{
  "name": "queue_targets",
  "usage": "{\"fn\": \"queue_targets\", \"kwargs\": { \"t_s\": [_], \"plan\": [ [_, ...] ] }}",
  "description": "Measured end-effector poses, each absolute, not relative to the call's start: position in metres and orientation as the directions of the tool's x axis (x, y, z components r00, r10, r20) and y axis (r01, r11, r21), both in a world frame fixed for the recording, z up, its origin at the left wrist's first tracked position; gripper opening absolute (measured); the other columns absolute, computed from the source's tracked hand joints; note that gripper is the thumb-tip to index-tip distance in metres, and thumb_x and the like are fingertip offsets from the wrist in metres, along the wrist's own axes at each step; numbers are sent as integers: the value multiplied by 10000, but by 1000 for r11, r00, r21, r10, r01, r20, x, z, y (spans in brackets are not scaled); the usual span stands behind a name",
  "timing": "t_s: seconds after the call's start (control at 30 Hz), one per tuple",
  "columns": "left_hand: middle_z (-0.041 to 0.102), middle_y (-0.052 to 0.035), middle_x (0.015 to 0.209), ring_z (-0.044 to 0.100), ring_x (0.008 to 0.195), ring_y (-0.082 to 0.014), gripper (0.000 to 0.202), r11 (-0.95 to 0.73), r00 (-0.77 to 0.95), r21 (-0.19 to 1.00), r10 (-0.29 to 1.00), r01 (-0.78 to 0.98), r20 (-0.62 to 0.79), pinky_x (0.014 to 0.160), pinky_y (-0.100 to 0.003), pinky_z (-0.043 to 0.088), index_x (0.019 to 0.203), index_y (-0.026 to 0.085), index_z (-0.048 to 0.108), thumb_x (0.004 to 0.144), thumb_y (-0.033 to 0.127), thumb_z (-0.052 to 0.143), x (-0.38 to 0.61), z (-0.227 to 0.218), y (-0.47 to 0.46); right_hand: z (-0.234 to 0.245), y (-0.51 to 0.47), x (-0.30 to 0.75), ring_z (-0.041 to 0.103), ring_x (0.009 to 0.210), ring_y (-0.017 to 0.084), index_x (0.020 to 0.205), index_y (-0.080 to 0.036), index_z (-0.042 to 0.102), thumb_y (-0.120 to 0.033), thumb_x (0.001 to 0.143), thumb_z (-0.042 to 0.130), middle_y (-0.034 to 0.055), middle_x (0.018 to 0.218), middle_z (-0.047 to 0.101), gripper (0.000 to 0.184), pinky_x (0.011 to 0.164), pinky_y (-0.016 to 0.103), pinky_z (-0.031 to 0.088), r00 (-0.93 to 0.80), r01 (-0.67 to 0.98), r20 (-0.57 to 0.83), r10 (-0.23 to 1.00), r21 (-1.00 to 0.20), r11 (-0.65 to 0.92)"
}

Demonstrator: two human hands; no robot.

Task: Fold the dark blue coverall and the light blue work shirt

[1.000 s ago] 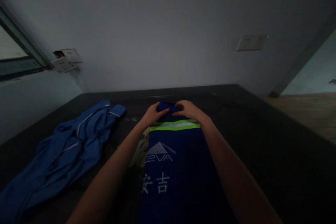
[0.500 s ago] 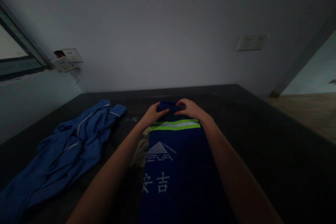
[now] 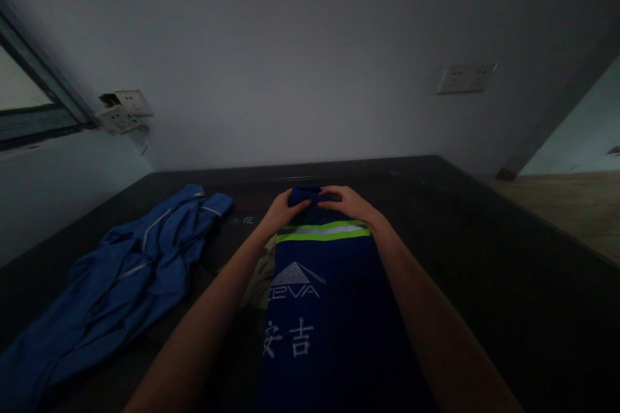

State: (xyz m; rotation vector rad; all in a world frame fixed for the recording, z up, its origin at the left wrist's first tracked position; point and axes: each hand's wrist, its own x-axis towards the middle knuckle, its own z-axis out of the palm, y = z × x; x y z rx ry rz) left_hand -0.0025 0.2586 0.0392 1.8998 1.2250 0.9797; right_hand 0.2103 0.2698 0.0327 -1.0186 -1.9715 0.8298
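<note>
A dark blue work shirt [image 3: 339,297] lies folded into a long strip in front of me, with a lime and silver reflective band across it and white lettering below. Its collar [image 3: 306,193] is at the far end. My left hand [image 3: 282,211] grips the collar's left side, thumb on top. On the right side, my right hand [image 3: 349,201] pinches the collar cloth between thumb and fingers. Part of a camouflage-patterned cloth [image 3: 261,277] shows beneath the shirt's left edge, mostly hidden by my left forearm.
A crumpled blue garment [image 3: 145,264] with white piping lies on the left of the black tabletop [image 3: 465,258]. A pale wall rises behind, with a socket plate [image 3: 465,79] on the right and loose socket plates [image 3: 119,117] at the left corner near a window.
My right hand has shifted slightly left along the collar, its thumb and fingers closer together. My left hand stays nearly in place on the collar.
</note>
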Motion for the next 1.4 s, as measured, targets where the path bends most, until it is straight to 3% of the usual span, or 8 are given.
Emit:
{"fn": "queue_targets", "kwargs": {
  "t_s": [0.2, 0.5, 0.77, 0.97, 1.07, 1.23, 1.33, 1.4],
  "plan": [
    [709, -88, 981, 647, 891, -244, 438, -351, 244, 835, 932, 424, 268, 784, -338, 514, 1016, 126, 642, 735, 462, 654, -2, 36, 262, 24, 273, 199, 637, 972, 230, 972, -164, 717, -347, 758, 693, 71, 1027, 708, 283, 893, 383, 470, -314, 200, 322, 893, -897, 394],
    [700, -95, 1065, 635, 976, -257, 432, -344, 214, 887, 934, 309, 288, 861, -365, 497, 1081, 123, 633, 789, 440, 603, -10, 32, 269, 29, 283, 196, 643, 954, 196, 1010, -196, 714, -406, 740, 696, 44, 998, 724, 342, 915, 358, 466, -386, 21, 227, 894, -967, 254],
    [672, -101, 1087, 629, 993, -214, 420, -329, 103, 914, 944, 239, 313, 865, -327, 494, 1141, 132, 553, 809, 384, 606, -16, 10, 287, 22, 323, 176, 661, 850, 180, 956, -164, 721, -295, 697, 696, 49, 927, 734, 292, 825, 319, 492, -196, 154, 287, 938, -935, 319],
    [661, -34, 861, 648, 785, -184, 493, -183, -71, 867, 968, 463, 242, 752, -320, 509, 1216, 162, 484, 758, 228, 654, -29, -22, 308, 16, 343, 161, 650, 833, 190, 1063, -152, 691, -260, 688, 722, 57, 879, 717, 392, 818, 330, 484, -29, 388, 368, 929, -853, 350],
    [654, -46, 887, 641, 856, -221, 615, -152, -69, 771, 967, 619, 246, 812, -354, 481, 1317, 184, 403, 754, 222, 647, -36, -26, 314, 16, 337, 175, 642, 896, 200, 1142, -172, 655, -318, 776, 658, 81, 968, 705, 394, 866, 352, 472, 38, 509, 452, 891, -776, 372],
    [521, -211, 1252, 495, 1170, -356, 616, -84, -53, 378, 940, 922, 337, 915, -461, 416, 1361, 159, 407, 785, 257, 603, -29, -12, 311, 20, 296, 228, 582, 1084, 251, 1172, -154, 637, -317, 854, 566, 138, 1162, 650, 364, 978, 416, 414, -55, 706, 557, 829, -565, 427],
    [483, -163, 1344, 437, 1243, -318, 457, -281, 143, 286, 896, 916, 421, 1000, -465, 364, 1303, 192, 502, 846, 211, 493, -6, -2, 310, 12, 264, 252, 529, 1179, 272, 1234, -131, 598, -359, 889, 509, 167, 1243, 603, 423, 1030, 445, 374, -106, 783, 518, 849, -483, 392],
    [446, -117, 1419, 363, 1324, -282, 438, -414, 304, 267, 878, 870, 369, 1092, -468, 266, 1323, 208, 493, 889, 236, 437, 14, -2, 312, 1, 245, 260, 465, 1261, 278, 1277, -112, 568, -407, 919, 446, 186, 1317, 550, 480, 1074, 451, 328, -145, 824, 459, 877, -435, 364]
  ]
}}
